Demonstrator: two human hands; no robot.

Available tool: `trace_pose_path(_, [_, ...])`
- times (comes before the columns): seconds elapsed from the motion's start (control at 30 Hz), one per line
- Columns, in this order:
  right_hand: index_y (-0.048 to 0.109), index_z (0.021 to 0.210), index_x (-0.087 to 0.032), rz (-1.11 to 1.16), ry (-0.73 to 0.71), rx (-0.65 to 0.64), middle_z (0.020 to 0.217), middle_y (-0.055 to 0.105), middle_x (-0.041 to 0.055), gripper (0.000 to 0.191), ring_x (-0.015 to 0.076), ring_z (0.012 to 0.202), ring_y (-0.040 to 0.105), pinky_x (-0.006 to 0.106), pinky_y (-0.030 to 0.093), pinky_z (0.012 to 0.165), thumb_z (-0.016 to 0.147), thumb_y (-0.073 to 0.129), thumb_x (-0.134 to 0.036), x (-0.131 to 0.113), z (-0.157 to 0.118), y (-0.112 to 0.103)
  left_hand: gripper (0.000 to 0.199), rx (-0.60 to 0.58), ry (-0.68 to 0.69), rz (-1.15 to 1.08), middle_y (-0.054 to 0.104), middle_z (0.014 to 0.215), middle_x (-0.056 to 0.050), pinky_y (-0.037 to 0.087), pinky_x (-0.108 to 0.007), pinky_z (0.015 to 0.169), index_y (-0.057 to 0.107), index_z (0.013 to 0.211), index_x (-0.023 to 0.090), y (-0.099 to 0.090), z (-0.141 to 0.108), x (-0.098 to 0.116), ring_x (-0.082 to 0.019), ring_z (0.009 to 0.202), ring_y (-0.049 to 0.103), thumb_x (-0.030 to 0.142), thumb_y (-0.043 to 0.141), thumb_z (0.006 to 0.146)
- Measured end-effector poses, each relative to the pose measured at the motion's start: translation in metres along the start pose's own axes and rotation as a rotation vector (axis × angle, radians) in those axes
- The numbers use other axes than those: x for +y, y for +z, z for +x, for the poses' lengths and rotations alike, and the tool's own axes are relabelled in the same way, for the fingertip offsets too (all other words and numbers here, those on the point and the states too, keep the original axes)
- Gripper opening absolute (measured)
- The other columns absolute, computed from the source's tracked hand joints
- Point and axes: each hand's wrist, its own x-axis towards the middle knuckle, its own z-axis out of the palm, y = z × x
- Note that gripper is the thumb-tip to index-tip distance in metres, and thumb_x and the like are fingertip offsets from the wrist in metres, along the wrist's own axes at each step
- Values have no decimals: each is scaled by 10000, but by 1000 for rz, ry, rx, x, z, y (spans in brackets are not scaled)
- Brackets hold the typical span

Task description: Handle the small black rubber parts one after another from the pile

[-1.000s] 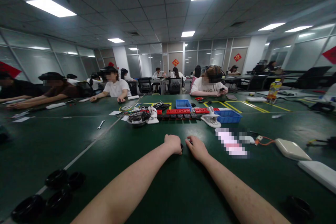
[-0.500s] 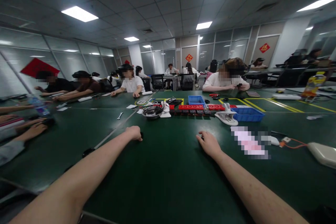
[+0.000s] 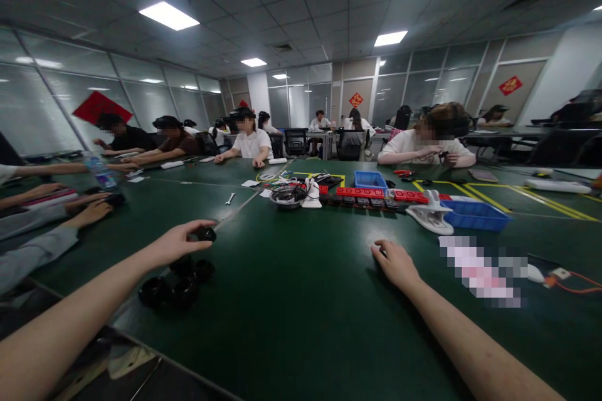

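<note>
My left hand [image 3: 174, 243] is above the left part of the green table, its thumb and fingers closed round a small black round part [image 3: 207, 234]. Below that hand, a cluster of similar glossy black round parts [image 3: 183, 291] sits on the table, some looking hollow like cups. My right hand [image 3: 397, 263] rests on the table to the right of centre, fingers loosely bent, with thumb and forefinger apart. Nothing can be made out in it, though the underside of the palm is hidden.
Ahead lie a red and black power strip [image 3: 362, 195], a white clamp [image 3: 430, 213], blue trays [image 3: 477, 214], a bowl of cables [image 3: 286, 197] and a small wrench [image 3: 230, 198]. At left, a co-worker's hand [image 3: 94, 210] and a bottle [image 3: 100, 172]. Other people sit across the table.
My left hand has moved left and back toward me with the black part, over the cluster. The view has turned left, bringing the cluster into sight. My right hand stays on the table.
</note>
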Motion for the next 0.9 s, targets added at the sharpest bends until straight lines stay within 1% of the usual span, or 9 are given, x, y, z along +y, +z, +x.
trace_pose_path(0.1, [549, 986, -161, -14, 1, -20, 946, 584, 93, 376, 212, 915, 516, 304, 368, 788, 819, 322, -411, 0, -1, 0, 576, -41, -53, -98, 573, 974, -46, 455, -300, 720, 440, 1087, 177, 0, -11, -9, -219, 839, 559, 473, 571, 610])
trace_pose_path(0.2, [553, 976, -164, -35, -4, -29, 954, 577, 95, 374, 216, 922, 510, 310, 364, 794, 820, 319, -411, -1, -2, -1, 544, -38, -22, -99, 590, 891, -41, 459, -293, 708, 466, 1021, 155, 5, -13, -14, -217, 818, 565, 452, 596, 584])
trace_pose_path(0.3, [560, 960, -166, -43, -17, -21, 938, 578, 93, 367, 214, 917, 511, 303, 362, 793, 817, 326, -409, -2, -3, -1, 510, -7, 45, 51, 590, 953, -45, 429, -306, 789, 512, 997, 169, 8, -13, -15, -229, 886, 548, 456, 603, 585])
trace_pose_path(0.4, [567, 947, -170, -41, -21, -18, 923, 581, 89, 351, 208, 909, 514, 294, 363, 786, 818, 330, -393, -2, -3, -1, 520, -9, 108, 185, 567, 1062, -34, 371, -307, 879, 535, 1048, 210, 7, -15, -15, -241, 998, 499, 467, 594, 599])
trace_pose_path(0.5, [573, 941, -170, -37, -25, -15, 922, 583, 88, 346, 206, 900, 516, 291, 367, 779, 818, 333, -387, -2, -3, -2, 486, -67, 118, 241, 563, 1082, -23, 359, -296, 893, 553, 1051, 222, 5, -17, -14, -241, 1018, 489, 439, 574, 617])
trace_pose_path(0.6, [579, 933, -163, -33, -38, -22, 912, 587, 91, 353, 207, 887, 523, 291, 369, 774, 816, 335, -391, -2, -2, -3, 475, -125, 79, 271, 566, 1069, -38, 365, -305, 886, 557, 1035, 196, 5, -16, -13, -243, 1006, 496, 401, 574, 607])
trace_pose_path(0.73, [588, 926, -160, -26, -49, -16, 907, 590, 97, 360, 210, 881, 527, 294, 372, 764, 813, 339, -394, -2, -2, -3, 457, -205, 38, 273, 580, 1025, -36, 395, -292, 846, 554, 1005, 188, 3, -10, -9, -230, 955, 526, 376, 577, 590])
trace_pose_path(0.9, [591, 921, -170, -26, -48, -4, 899, 586, 93, 357, 212, 869, 526, 301, 376, 758, 809, 344, -403, -3, -3, -4, 412, -271, 47, 304, 592, 960, -28, 411, -279, 794, 561, 965, 189, 1, -6, 0, -214, 890, 545, 344, 585, 584])
